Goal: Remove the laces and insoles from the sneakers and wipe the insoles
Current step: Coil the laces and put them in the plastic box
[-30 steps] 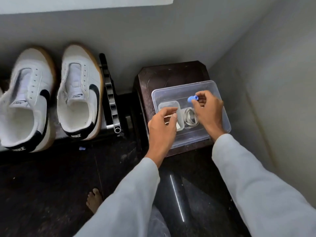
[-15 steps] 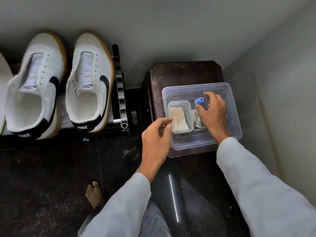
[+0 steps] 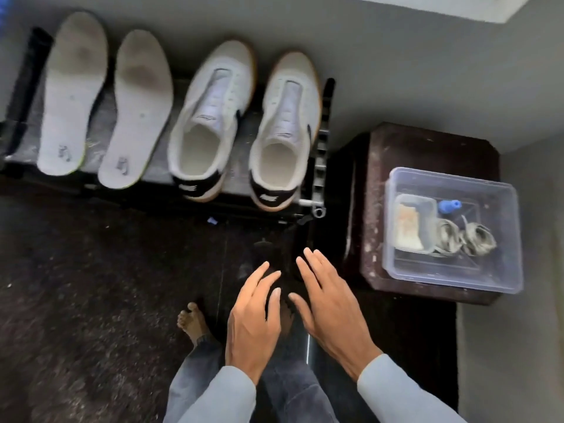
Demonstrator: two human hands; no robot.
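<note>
Left hand (image 3: 253,319) and right hand (image 3: 331,309) hovered apart, empty, fingers straight.
Insoles (image 3: 73,96) and sneakers (image 3: 210,117) lay upper left; laces (image 3: 476,239) in box (image 3: 451,280), right.

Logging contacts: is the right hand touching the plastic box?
Apart. Head view: right hand open above the floor, dark stool top showing between it and the plastic box.

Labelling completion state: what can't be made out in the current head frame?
All head view:
- The insoles are motion-blurred; wiped or not, cannot tell.
- Top-left blue object: cut off by the frame edge.
- Too small to identify: blue-capped item in clear box.
- Toe interiors of sneakers: hidden by tongues.
</note>
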